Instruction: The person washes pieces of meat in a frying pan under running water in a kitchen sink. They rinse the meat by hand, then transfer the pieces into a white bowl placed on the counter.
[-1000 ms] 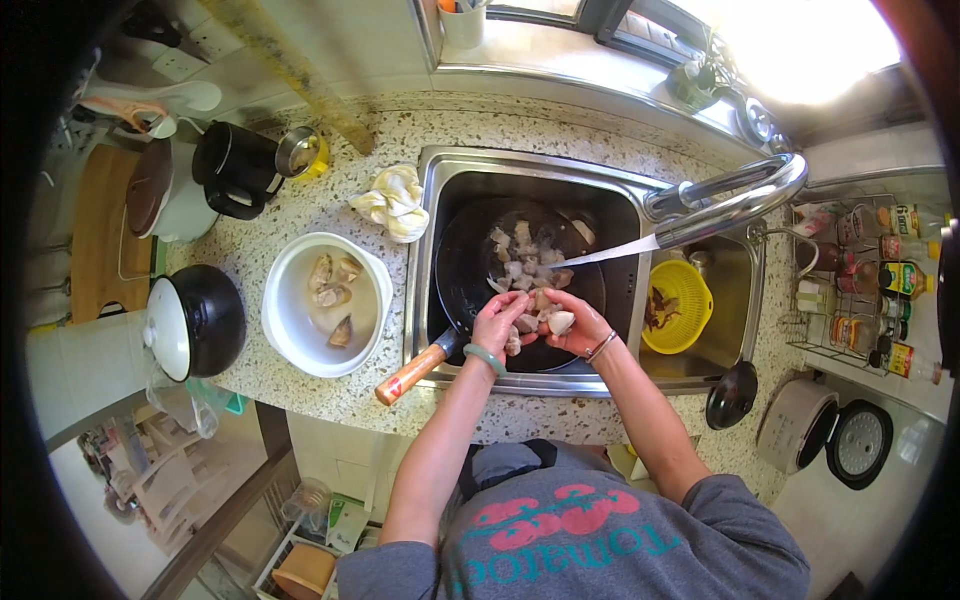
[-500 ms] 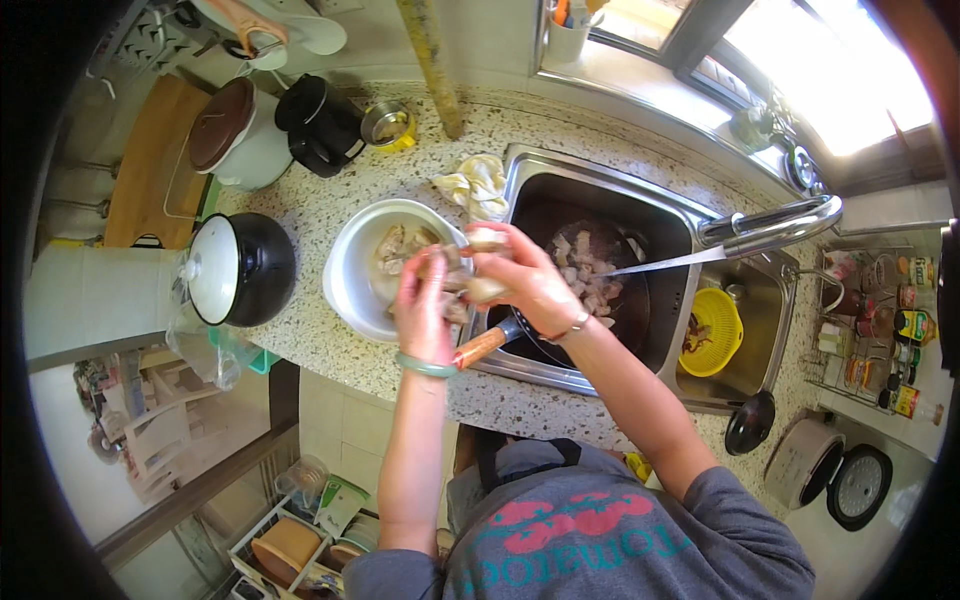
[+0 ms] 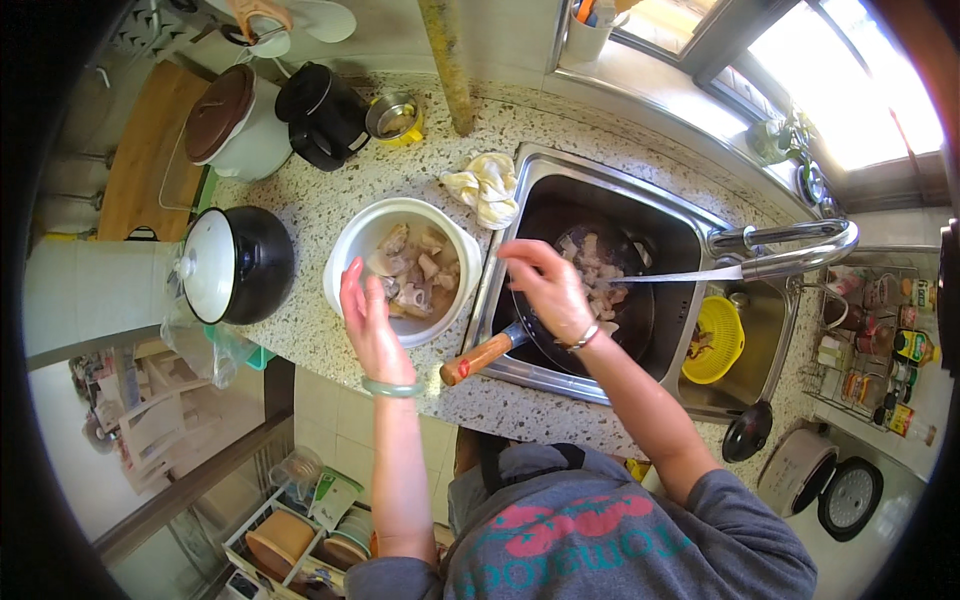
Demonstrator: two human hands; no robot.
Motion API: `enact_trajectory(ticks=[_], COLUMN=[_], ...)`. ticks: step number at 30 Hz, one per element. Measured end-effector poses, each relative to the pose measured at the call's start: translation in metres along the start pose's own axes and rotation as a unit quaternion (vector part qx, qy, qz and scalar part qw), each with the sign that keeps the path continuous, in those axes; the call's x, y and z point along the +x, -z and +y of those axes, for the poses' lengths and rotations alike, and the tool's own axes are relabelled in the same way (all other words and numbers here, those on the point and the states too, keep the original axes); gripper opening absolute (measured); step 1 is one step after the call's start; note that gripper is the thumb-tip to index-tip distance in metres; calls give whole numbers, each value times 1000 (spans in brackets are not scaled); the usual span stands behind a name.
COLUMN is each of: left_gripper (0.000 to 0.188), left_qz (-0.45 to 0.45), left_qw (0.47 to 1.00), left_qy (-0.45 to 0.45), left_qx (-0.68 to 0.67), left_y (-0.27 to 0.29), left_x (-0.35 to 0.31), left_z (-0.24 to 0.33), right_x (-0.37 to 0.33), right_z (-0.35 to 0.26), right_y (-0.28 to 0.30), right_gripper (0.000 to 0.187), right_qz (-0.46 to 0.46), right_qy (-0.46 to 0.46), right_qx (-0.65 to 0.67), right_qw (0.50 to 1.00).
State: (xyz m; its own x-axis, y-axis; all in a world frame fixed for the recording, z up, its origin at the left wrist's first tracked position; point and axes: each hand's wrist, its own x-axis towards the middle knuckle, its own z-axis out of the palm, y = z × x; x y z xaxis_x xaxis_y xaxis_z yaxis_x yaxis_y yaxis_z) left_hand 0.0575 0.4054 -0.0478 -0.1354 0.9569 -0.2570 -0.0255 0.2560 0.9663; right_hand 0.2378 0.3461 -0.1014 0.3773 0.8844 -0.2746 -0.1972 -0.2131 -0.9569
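Pale chunks of meat (image 3: 425, 272) lie in a white pot (image 3: 345, 238) on the speckled counter. At the pot's near left rim is my left hand (image 3: 370, 315), open, fingers apart, holding nothing. My right hand (image 3: 549, 295) hovers above the left edge of the sink, fingers loosely bent and with nothing visible in them. Below it a wok (image 3: 640, 330) with a wooden handle (image 3: 480, 358) sits in the large basin. More meat pieces (image 3: 598, 270) are in the wok, under a stream of water from the faucet (image 3: 800, 250).
A yellow colander (image 3: 715, 340) stands in the smaller basin. A crumpled cloth (image 3: 487, 188) lies behind the white pot. To the left are a black lidded pot (image 3: 262, 265) and a black kettle (image 3: 318, 115). A spice rack (image 3: 870, 335) stands at the right.
Both hands held meat chunks between the pot and sink; those chunks have dropped into the white pot. My left hand has moved left, my right hand right, and both have opened.
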Motion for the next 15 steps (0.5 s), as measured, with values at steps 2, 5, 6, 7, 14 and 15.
enact_trajectory(ticks=[2,5,6,7,14,15], left_gripper=[37,29,28,30,54,59], left_qz=[-32,-237,-317,-335,-211,-237], left_qw=[993,970,946,941,923,913], left_qy=[-111,-8,45,45,79,72], left_qx=[37,-56,-60,-10,311,325], left_y=[-31,-92,-115,-135,-189,-198], left_x=[-16,-61,-74,-83,-34,-31], left_z=[1,-31,-49,-86,-288,-292], right_x=[-1,-6,-8,-8,19,24], right_z=[32,118,153,179,231,240], right_y=[54,144,176,200,230,227], right_gripper=[16,31,41,45,70,69], right_qz=[44,131,138,148,170,191], right_qy=[40,2,-109,-131,-153,-119], right_qx=[-88,-266,-149,-179,-200,-201], right_qw=[994,955,973,964,953,953])
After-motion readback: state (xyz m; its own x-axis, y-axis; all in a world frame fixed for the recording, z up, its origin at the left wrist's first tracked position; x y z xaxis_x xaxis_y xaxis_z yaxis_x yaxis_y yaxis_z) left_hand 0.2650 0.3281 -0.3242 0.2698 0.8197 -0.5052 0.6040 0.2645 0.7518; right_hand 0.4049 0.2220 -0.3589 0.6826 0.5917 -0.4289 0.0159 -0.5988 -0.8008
